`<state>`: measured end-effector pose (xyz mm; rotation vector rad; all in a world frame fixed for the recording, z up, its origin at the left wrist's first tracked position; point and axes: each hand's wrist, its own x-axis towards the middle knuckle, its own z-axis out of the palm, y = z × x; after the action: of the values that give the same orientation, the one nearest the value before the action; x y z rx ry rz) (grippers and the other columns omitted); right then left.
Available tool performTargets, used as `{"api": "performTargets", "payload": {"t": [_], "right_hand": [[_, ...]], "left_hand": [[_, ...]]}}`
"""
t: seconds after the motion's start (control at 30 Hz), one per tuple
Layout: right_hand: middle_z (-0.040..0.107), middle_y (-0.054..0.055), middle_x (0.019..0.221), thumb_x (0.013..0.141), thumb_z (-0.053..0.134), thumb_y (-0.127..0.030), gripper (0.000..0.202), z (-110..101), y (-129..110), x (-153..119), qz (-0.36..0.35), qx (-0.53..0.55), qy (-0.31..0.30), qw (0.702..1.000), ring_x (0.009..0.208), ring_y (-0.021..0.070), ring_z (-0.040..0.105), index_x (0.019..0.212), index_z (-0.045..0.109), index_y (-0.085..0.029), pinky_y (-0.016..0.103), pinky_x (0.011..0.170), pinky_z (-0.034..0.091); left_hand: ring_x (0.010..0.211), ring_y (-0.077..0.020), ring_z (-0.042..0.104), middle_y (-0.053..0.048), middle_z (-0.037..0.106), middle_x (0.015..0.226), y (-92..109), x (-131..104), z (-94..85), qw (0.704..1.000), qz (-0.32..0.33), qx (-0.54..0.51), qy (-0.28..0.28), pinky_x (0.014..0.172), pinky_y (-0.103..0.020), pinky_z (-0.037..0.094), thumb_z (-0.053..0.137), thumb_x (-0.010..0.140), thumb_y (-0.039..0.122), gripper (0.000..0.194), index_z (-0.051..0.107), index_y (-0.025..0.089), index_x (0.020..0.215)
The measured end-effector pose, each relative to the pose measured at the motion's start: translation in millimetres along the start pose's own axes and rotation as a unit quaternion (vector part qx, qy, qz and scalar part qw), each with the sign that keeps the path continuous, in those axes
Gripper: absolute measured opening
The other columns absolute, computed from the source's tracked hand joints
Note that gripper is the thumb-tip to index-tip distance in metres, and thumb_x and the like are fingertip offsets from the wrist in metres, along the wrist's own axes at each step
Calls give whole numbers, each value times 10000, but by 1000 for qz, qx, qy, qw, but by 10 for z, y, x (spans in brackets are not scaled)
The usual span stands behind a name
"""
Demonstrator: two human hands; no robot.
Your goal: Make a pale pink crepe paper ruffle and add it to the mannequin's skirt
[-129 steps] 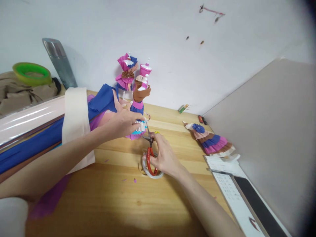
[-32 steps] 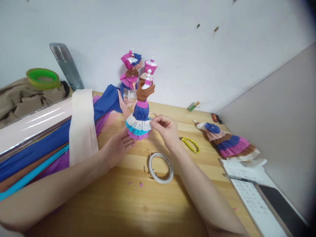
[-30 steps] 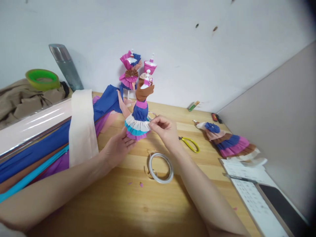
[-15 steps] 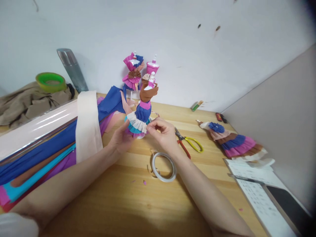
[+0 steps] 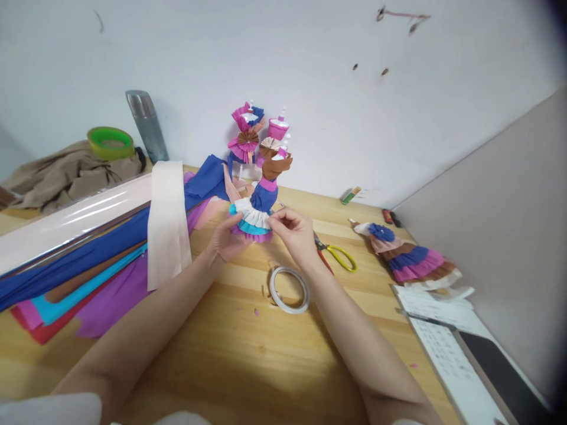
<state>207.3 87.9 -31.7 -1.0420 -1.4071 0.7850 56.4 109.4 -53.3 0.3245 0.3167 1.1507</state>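
Note:
A miniature mannequin (image 5: pixel 264 196) stands tilted before me in a ruffled crepe-paper dress. The dress has a brown top, a pink waist, a blue band, then white, turquoise and purple ruffles. On the skirt's left side, my left hand (image 5: pixel 228 239) is closed, its thumb on the turquoise ruffle and its fingers underneath, partly hidden. From the right, my right hand (image 5: pixel 293 233) pinches the edge of the white ruffle (image 5: pixel 256 213) between thumb and fingertips. A roll of double-sided tape (image 5: pixel 273 290) lies just below my right hand. Scissors (image 5: pixel 341 257) with yellow and red handles rest behind my right wrist.
Two more dressed mannequins (image 5: pixel 248 139) stand by the wall. Crepe-paper strips (image 5: pixel 169 227) spread across the left, near a bottle (image 5: pixel 148 127) and green tape roll (image 5: pixel 110 143). At right lie another paper dress (image 5: pixel 411 258), a glue stick (image 5: pixel 351 195), and a printed sheet (image 5: pixel 443 354) with a phone (image 5: pixel 496 366).
The view has shifted, so most things appear slightly displaced. The turquoise ruffle shows more beneath the white one. Both hands stay at the skirt.

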Motion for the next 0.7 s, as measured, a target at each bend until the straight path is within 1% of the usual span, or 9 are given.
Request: {"api": "performTargets", "payload": {"t": [0.1,0.2,0.37,0.47,0.63,0.7], "right_hand": [[613,0,621,689,690,-281,113,-20,-5,1,-10,-10,13,1000,582,131,523,631,661,-189,279,578,407],[616,-2,621,695,691,-283,111,-13,-4,4,-12,-18,12,1000,578,129,522,637,670,-191,277,576,410],[615,-1,591,672,698,-303,129,-10,-30,37,15,-3,-5,1000,540,125,519,624,679,-185,268,538,409],[606,-1,573,659,692,-310,136,-26,-38,60,29,-21,-4,999,517,125,511,619,670,-181,266,516,401],[612,13,591,668,655,-302,136,-42,-8,69,23,-63,-12,998,544,139,534,618,638,-177,280,545,414],[614,20,599,674,631,-291,130,-49,-7,66,18,-76,-20,997,555,143,535,610,619,-178,286,557,414]], "left_hand": [[1008,-214,703,-38,751,824,-6,11,-20,1000,15,-1,8,1054,-385,463,545,818,19,290,702,174,1006],[947,-198,717,-32,760,855,10,26,-50,999,32,-2,10,1032,-372,481,537,812,6,313,700,180,1016],[993,-226,712,-60,769,910,26,39,-80,1000,26,15,6,1016,-385,490,537,814,33,333,685,152,1086],[1005,-230,711,-66,772,944,23,36,-83,1000,20,18,-3,1026,-392,483,515,819,39,355,671,143,1120],[946,-219,727,-65,774,947,18,42,-105,1000,15,17,-10,1043,-395,469,524,806,38,365,662,144,1127],[984,-231,718,-70,772,972,17,44,-114,1000,14,22,-11,1050,-410,463,535,800,46,354,666,151,1112]]}}
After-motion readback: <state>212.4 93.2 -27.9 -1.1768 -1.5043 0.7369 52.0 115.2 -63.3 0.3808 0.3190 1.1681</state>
